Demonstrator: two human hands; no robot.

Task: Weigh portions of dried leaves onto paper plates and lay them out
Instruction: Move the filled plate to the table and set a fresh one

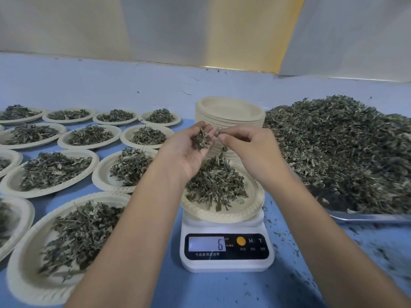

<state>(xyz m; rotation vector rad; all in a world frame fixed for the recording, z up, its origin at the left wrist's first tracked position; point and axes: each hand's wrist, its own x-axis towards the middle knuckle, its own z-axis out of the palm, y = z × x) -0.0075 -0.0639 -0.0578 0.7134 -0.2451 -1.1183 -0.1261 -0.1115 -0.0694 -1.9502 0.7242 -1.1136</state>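
Cupped left hand (pixel 193 152) holds a clump of leaves (pixel 201 138); right hand (pixel 246 152) pinches a fragment (pixel 217 131) beside it, both above the filled plate (pixel 254 203) on the scale (pixel 226 262).

L hand (pixel 186 152), R hand (pixel 251 152), forearms (pixel 124 230) bare; nails short.

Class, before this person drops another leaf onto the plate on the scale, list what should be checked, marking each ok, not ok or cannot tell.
1. Plate sits on the scale: ok.
2. Display readable, shows 6: ok.
3. Reading matches the target portion: cannot tell.
4. Left hand holds a handful of leaves above the plate: ok.
5. Right hand pinches a leaf piece: ok.
6. Both hands clear of the plate: cannot tell.
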